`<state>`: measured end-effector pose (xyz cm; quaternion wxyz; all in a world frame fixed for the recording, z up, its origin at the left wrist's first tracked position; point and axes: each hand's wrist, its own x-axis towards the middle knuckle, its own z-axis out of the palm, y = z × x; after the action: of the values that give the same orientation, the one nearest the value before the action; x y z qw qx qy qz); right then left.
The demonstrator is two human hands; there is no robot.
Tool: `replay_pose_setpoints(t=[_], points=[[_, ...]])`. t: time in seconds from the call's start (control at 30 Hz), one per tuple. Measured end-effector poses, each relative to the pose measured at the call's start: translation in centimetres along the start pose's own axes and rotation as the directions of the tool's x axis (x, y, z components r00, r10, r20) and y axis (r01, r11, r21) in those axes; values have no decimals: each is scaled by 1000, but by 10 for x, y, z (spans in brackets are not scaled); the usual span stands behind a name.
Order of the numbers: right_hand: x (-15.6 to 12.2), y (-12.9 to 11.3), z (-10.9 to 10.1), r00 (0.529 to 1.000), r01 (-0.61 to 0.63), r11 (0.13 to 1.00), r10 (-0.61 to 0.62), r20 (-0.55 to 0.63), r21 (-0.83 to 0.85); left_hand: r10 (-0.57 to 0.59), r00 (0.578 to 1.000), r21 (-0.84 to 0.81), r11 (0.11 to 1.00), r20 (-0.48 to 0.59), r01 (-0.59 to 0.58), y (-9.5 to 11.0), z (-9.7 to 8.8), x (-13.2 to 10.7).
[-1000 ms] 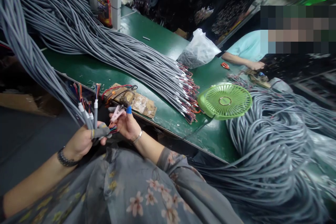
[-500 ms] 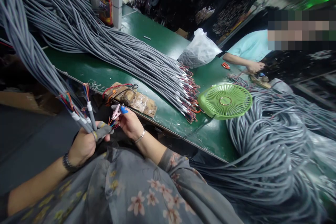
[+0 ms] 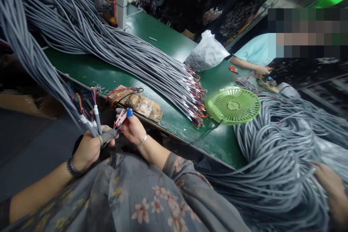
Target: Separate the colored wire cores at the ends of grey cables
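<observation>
My left hand (image 3: 94,145), with grey covers on its fingers, is closed around several grey cables (image 3: 96,116). White bands sit near the cables' ends, and thin coloured wires (image 3: 94,94) fan out above. Right beside it, my right hand (image 3: 133,128) wears a blue cover on its thumb. Between its thumb and fingers it pinches a small pink clip-like tool (image 3: 122,116); its exact kind is unclear. Loose coloured wires (image 3: 117,127) stick out between the two hands, close to the tool. The fingertips behind the wires are partly hidden.
A taped wooden block (image 3: 138,103) lies at the near edge of the green table (image 3: 165,52). Beyond are a long cable bundle (image 3: 130,47), a green fan (image 3: 233,106) and a plastic bag (image 3: 208,50). Coiled cables (image 3: 280,152) lie right, with another person's arm (image 3: 330,188) there.
My left hand and its cables have shifted slightly right. The pink tool has tilted further over in my right hand. Another person's arm has come in at the lower right, by the coiled cables.
</observation>
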<state>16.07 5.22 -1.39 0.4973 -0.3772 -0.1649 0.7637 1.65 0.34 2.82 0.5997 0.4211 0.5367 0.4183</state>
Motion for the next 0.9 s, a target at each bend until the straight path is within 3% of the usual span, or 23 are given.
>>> replay_pose_setpoints(t=[0.3, 0.67, 0.8, 0.9], points=[[-12, -9, -1, 992, -111, 994, 112, 61, -18, 22, 1000, -4, 1000, -17, -23, -4, -6, -9], [-37, -8, -15, 963, -90, 951, 159, 219, -297, 87, 993, 47, 995, -82, -83, -15, -11, -11], [-47, -3, -11, 985, -37, 913, 103, 141, -406, 130, 991, 188, 974, -25, -123, -15, -16, -11], [-48, -3, -8, 989, 25, 900, 40, 141, -434, 131, 987, 269, 951, 92, -151, -11, -21, -8]])
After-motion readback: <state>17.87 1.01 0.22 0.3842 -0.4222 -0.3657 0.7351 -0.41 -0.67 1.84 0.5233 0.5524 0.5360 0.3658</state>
